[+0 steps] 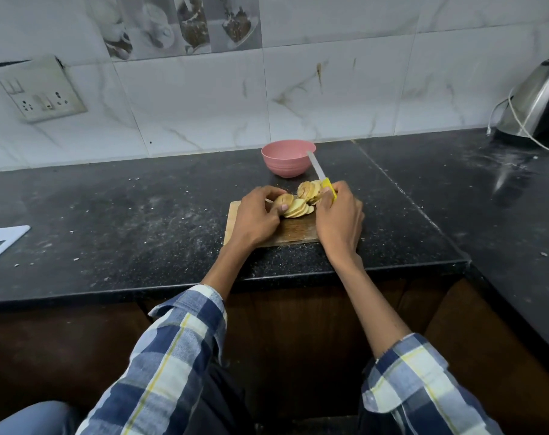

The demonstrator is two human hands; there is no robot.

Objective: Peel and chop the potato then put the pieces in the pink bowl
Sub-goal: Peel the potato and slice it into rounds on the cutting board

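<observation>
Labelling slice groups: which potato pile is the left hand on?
The near pile, fanned out on the board; left hand grips its end. The far pile sits by the knife.

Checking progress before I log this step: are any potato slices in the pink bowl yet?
No: the pink bowl looks empty, and the potato slices lie on the cutting board.

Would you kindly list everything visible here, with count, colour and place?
potato slices: two clusters, pale yellow, on the board
cutting board: one, wooden brown, counter centre
pink bowl: one, behind the board
knife: one, yellow handle, blade pointing toward the bowl
counter: one, speckled black
kettle: one, steel, far right
switch plate: one, cream, left wall
white board: one, left edge
left hand: grips the nearer slices
right hand: grips the knife
sleeves: two, blue-white check
</observation>
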